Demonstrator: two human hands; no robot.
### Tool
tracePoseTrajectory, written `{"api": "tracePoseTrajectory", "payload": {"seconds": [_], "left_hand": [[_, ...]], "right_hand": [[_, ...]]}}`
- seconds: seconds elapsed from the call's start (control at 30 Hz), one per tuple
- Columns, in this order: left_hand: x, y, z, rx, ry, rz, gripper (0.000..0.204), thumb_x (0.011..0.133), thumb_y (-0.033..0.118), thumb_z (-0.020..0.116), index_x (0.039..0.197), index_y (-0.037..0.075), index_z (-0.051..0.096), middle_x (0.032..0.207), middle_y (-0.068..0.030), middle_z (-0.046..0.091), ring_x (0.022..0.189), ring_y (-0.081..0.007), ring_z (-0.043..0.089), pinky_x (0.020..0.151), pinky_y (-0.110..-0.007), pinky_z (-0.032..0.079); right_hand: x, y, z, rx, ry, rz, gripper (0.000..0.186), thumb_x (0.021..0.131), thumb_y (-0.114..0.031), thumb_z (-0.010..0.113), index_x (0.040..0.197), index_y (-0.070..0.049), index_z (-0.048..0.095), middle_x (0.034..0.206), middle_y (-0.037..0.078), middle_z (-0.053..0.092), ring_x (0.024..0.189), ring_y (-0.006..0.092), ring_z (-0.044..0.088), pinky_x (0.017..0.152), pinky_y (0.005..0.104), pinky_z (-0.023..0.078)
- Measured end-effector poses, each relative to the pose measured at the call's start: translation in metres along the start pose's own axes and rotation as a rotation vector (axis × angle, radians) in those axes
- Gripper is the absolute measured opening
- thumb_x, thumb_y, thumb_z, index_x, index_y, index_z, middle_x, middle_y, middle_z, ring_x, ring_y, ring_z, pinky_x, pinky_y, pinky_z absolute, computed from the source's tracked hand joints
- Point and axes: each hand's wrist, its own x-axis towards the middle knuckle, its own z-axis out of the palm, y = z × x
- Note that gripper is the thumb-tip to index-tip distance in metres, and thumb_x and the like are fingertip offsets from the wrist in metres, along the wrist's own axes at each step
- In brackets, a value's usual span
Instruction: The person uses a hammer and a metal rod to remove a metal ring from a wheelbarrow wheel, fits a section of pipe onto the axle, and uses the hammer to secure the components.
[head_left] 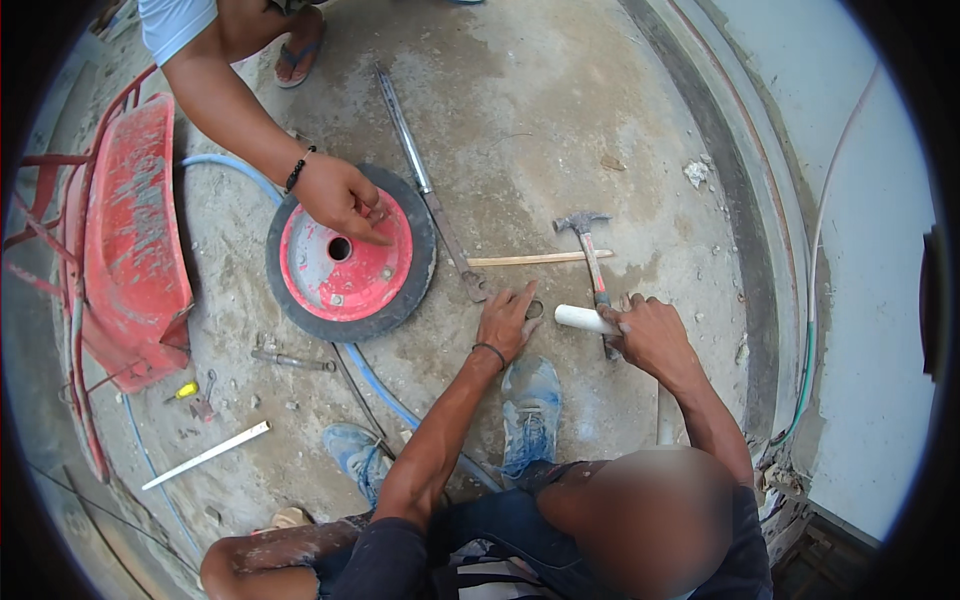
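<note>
My left hand (505,325) is low over the concrete, its thumb and fingertips closed around a small metal ring (536,309). My right hand (645,338) grips the end of a short white pipe (582,319), whose other end points at the ring. Under that pipe runs the handle of a claw hammer (590,250), which lies on the ground. A wheel with a black tyre and red hub (375,275) lies flat, further left. Over its hub reaches another person's hand (340,200). Beside the tyre lies a long metal bar (405,130), its wrench-like end (472,284) near my left hand.
A red wheelbarrow (135,250) lies tipped over at the left. A blue hose (385,400) runs under the wheel toward my shoes (531,400). A wooden stick (540,258), a white strip (205,455) and a yellow-handled tool (186,391) lie about. At the right stands a wall (870,330).
</note>
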Motion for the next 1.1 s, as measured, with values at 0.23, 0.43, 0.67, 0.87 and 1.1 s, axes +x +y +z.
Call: {"api": "tracePoseTrajectory", "payload": {"seconds": [0.23,0.43,0.67,0.87,1.1], "left_hand": [[-0.005,0.003,0.011,-0.051,0.112,0.009,0.074,0.071,0.019,0.078,0.138,0.009,0.046,0.106,-0.0107,0.064,0.098,-0.0286,0.055,0.086,-0.039,0.042],[-0.009,-0.003,0.008,-0.009,0.046,-0.078,0.076,0.071,0.018,0.079,0.138,0.008,0.046,0.100,-0.0080,0.066,0.096,-0.0272,0.055,0.085,-0.038,0.042],[-0.010,-0.008,0.011,-0.035,0.070,-0.019,0.079,0.071,0.019,0.079,0.140,0.008,0.043,0.102,-0.0061,0.066,0.095,-0.0265,0.056,0.085,-0.038,0.042],[-0.009,-0.004,0.013,-0.028,0.086,-0.036,0.080,0.071,0.019,0.078,0.141,0.008,0.041,0.100,-0.0100,0.063,0.095,-0.0273,0.055,0.085,-0.039,0.042],[-0.009,-0.004,0.011,-0.046,0.064,-0.009,0.081,0.074,0.018,0.076,0.143,0.007,0.037,0.100,-0.0131,0.061,0.093,-0.0294,0.054,0.083,-0.040,0.041]], "right_hand": [[-0.017,0.000,0.057,0.234,0.131,0.168,0.062,0.073,-0.033,0.078,0.130,-0.025,0.056,0.097,0.019,0.058,0.086,0.0328,0.061,0.073,0.0414,0.052],[-0.062,0.015,0.102,1.115,0.403,0.221,0.070,0.073,-0.025,0.082,0.133,-0.009,0.050,0.122,0.018,0.058,0.106,0.0252,0.061,0.089,0.0380,0.049],[-0.051,-0.014,0.055,0.957,0.636,0.222,0.053,0.081,-0.028,0.077,0.122,-0.002,0.055,0.098,0.018,0.067,0.087,0.0271,0.068,0.077,0.0351,0.053],[-0.029,-0.020,0.024,0.720,0.576,0.073,0.049,0.081,-0.027,0.075,0.120,-0.003,0.056,0.094,0.022,0.066,0.082,0.0337,0.068,0.069,0.0392,0.054],[-0.018,-0.026,0.014,0.642,0.576,-0.042,0.050,0.081,-0.026,0.074,0.121,-0.003,0.055,0.092,0.023,0.065,0.080,0.0363,0.067,0.067,0.0406,0.054]]}}
